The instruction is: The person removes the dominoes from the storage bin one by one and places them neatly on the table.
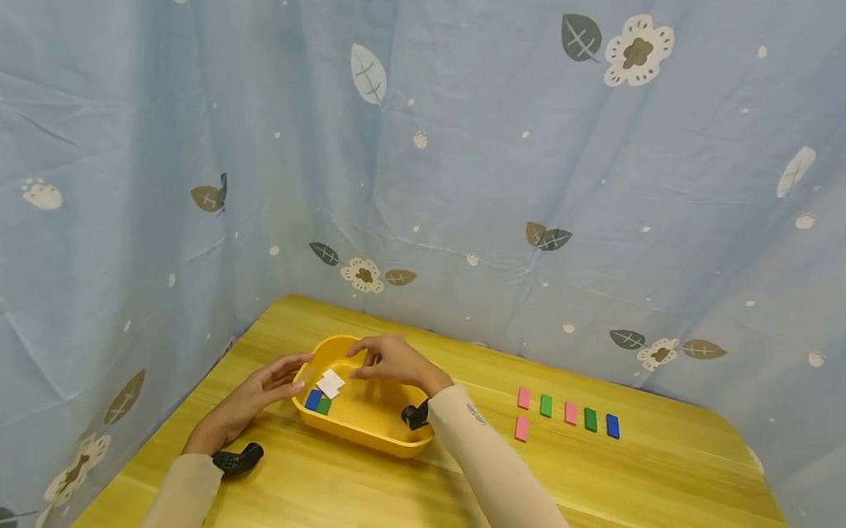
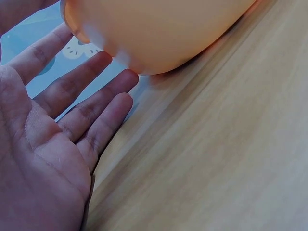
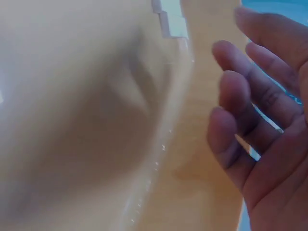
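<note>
A yellow plastic bin (image 1: 372,436) stands on the table, with white blocks (image 1: 330,383), a blue block (image 1: 314,400) and a green block (image 1: 324,406) at its left end. My left hand (image 1: 256,396) is at that end of the bin. In the left wrist view, the extended fingers (image 2: 72,84) lie against the outer wall of the bin (image 2: 168,33). Above the bin's far side hovers my right hand (image 1: 393,361), its fingers loosely bent. Nothing shows between those fingers (image 3: 233,91) in the right wrist view, where white blocks (image 3: 173,21) lie beyond them.
Right of the bin, a row of flat blocks lies on the wooden table (image 1: 345,498): pink (image 1: 524,398), green (image 1: 546,405), pink (image 1: 571,413), green (image 1: 590,420) and blue (image 1: 613,426). Another pink block (image 1: 522,429) sits below the first. A blue patterned curtain (image 1: 474,177) hangs behind.
</note>
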`<state>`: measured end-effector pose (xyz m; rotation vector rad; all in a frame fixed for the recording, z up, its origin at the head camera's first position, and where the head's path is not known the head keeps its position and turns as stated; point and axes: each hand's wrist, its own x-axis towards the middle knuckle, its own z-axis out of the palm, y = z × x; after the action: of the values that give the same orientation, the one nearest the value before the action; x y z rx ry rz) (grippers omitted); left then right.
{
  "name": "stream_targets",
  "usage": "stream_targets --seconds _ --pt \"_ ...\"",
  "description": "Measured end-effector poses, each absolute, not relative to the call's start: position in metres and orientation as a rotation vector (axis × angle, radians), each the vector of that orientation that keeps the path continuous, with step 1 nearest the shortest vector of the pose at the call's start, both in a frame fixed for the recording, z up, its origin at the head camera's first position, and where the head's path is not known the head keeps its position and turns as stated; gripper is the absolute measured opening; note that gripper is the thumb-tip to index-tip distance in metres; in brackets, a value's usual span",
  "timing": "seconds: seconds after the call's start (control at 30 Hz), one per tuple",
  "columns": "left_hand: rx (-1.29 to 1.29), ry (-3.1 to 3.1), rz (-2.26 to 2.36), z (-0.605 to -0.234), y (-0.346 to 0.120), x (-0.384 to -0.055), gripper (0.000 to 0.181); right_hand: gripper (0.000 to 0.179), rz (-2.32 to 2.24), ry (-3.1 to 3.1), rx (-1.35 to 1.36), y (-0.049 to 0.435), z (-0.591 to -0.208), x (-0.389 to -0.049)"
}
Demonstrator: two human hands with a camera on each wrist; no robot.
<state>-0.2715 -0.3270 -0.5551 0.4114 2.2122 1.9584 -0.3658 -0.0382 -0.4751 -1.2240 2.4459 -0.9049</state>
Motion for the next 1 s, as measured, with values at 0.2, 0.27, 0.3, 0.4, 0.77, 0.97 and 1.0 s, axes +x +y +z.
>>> stream_targets --seconds 0.2,0.27,0.3,0.4,0.77,0.97,1.0 --pt "0.397 2.19 1.969 -0.556 -0.328 -0.272 0.057 0.049 -0.852 2.37 -1.2 -0.045 -0.489 -0.367" --pt "0.396 2.186 1.966 -0.557 -0.327 -0.272 0.057 0.051 -0.879 2.345 -1.16 -0.046 -0.494 -0.367" --pt "0.397 2.188 1.963 -0.557 -0.327 -0.272 0.057 0.052 -0.891 2.335 -1.14 -0.047 -0.497 -0.367" --pt "0.396 2.187 1.965 -0.556 -0.327 -0.272 0.057 0.054 -0.909 2.32 -1.12 -0.05 -0.503 -0.367" --pt "0.444 2.194 1.968 -0.555 -0.327 -0.273 0.055 0.059 -0.86 2.325 -1.128 -0.061 -0.511 -0.365" --pt "0.438 2.202 1.965 -0.556 -0.328 -0.274 0.055 0.052 -0.766 2.391 -1.162 -0.068 -0.512 -0.366" --pt "0.435 2.203 1.967 -0.556 -0.328 -0.273 0.055 0.05 -0.75 2.405 -1.168 -0.069 -0.512 -0.366"
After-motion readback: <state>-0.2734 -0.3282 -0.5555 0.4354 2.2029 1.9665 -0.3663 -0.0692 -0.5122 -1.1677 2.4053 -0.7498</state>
